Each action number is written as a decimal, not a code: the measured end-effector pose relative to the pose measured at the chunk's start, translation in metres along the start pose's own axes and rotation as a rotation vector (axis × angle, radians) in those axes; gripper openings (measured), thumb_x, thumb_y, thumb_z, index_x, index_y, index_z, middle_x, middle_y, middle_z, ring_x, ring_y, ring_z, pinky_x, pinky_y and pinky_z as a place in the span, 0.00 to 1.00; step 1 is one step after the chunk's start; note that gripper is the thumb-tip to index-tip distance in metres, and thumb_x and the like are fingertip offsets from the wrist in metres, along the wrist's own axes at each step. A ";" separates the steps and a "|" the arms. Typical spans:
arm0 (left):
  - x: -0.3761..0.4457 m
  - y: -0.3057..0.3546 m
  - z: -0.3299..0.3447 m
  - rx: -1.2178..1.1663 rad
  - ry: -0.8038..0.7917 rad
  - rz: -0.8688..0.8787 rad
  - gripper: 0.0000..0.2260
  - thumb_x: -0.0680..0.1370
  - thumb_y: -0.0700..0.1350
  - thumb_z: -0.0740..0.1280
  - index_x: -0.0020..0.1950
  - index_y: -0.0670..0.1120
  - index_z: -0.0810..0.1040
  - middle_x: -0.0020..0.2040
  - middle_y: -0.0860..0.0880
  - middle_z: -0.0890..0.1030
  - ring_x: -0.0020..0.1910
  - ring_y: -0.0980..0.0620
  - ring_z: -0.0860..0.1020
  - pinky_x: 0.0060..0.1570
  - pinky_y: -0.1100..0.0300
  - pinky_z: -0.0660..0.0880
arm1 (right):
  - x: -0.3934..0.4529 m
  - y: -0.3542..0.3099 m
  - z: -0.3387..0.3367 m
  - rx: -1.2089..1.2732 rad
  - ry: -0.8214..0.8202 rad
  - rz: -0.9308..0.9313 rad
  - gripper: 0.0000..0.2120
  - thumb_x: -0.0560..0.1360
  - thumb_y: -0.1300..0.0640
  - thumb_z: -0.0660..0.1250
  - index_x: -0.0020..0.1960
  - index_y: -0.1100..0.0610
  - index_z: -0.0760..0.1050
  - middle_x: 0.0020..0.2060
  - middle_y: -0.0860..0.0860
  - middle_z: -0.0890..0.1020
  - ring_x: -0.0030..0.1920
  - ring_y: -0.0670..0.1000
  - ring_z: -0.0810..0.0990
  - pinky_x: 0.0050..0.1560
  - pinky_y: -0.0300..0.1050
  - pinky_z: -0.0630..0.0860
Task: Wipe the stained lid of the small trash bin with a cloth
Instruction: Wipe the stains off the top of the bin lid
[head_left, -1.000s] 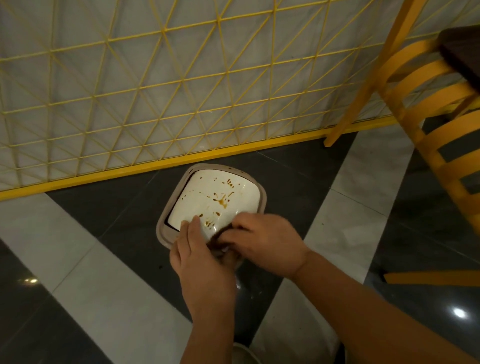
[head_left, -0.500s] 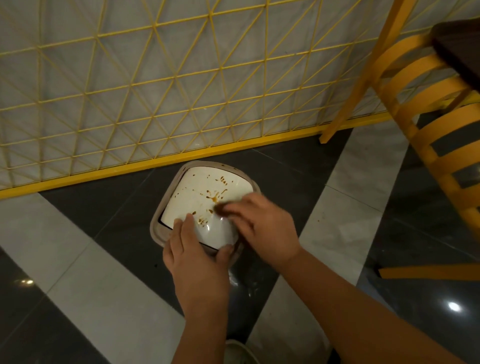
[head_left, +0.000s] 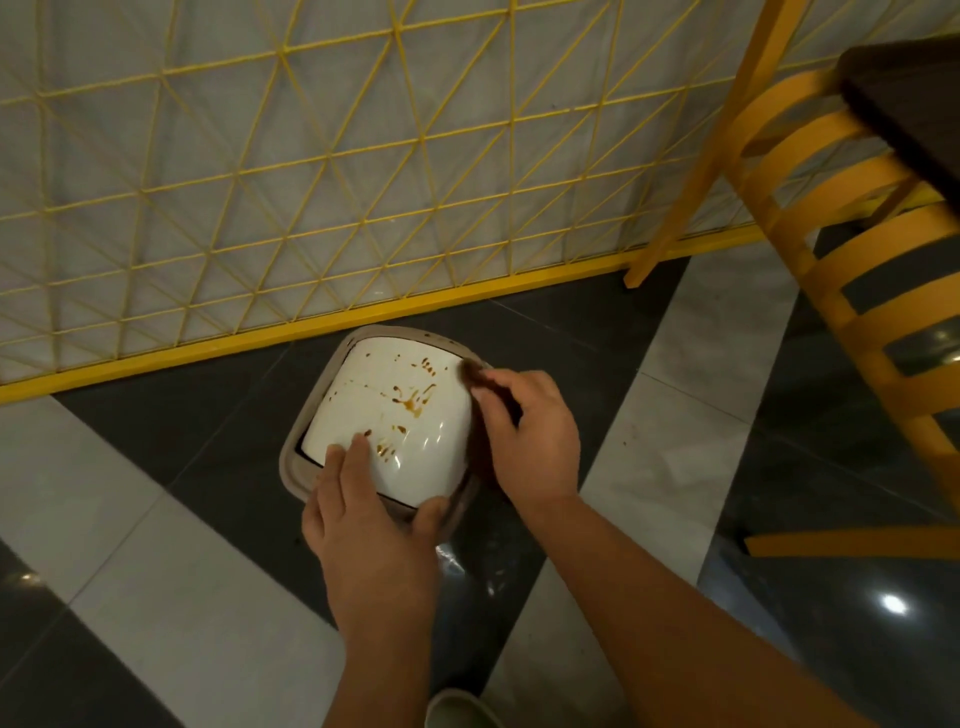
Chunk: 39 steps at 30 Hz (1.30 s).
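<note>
1. The left hand (head_left: 363, 512) pressed flat, steadying the stained lid (head_left: 387, 415) of the bin (head_left: 311, 470) on the floor.
2. The right hand (head_left: 530, 431) pinched a dark cloth (head_left: 475, 374) at the lid's far right edge; best swept leftward, firmly, across the stains.

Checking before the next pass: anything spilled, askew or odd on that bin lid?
Brown stains still spatter the white lid, mostly centre and near the left hand. The right hand holds the dark cloth at the lid's right edge.
</note>
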<state>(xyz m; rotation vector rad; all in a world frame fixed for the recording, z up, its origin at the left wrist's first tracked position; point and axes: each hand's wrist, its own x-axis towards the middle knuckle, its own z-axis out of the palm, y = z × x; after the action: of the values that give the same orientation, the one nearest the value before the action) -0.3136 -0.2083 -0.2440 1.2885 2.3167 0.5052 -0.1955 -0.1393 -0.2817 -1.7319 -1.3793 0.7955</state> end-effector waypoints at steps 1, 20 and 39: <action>0.000 0.000 0.000 0.000 -0.010 -0.008 0.41 0.69 0.48 0.75 0.76 0.53 0.56 0.77 0.50 0.57 0.75 0.44 0.52 0.70 0.43 0.59 | 0.010 0.004 0.000 0.009 0.016 0.110 0.09 0.77 0.50 0.64 0.56 0.45 0.77 0.53 0.43 0.76 0.48 0.41 0.76 0.47 0.32 0.70; 0.013 -0.010 -0.017 0.026 -0.067 0.063 0.51 0.60 0.59 0.78 0.75 0.53 0.54 0.76 0.48 0.60 0.74 0.43 0.58 0.69 0.44 0.61 | -0.036 0.026 -0.013 -0.405 -0.383 -0.057 0.12 0.79 0.47 0.60 0.61 0.42 0.75 0.52 0.46 0.75 0.46 0.45 0.76 0.47 0.36 0.73; 0.019 -0.008 -0.017 -0.242 -0.030 -0.083 0.44 0.67 0.40 0.77 0.75 0.56 0.56 0.75 0.52 0.55 0.73 0.45 0.60 0.65 0.42 0.67 | 0.023 0.021 -0.015 0.389 -0.380 0.869 0.06 0.74 0.51 0.68 0.43 0.54 0.77 0.41 0.53 0.81 0.42 0.52 0.80 0.38 0.42 0.75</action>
<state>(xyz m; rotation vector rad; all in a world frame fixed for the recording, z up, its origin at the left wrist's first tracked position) -0.3372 -0.1976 -0.2377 1.0743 2.1953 0.7086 -0.1673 -0.1224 -0.2927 -1.8918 -0.5519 1.8023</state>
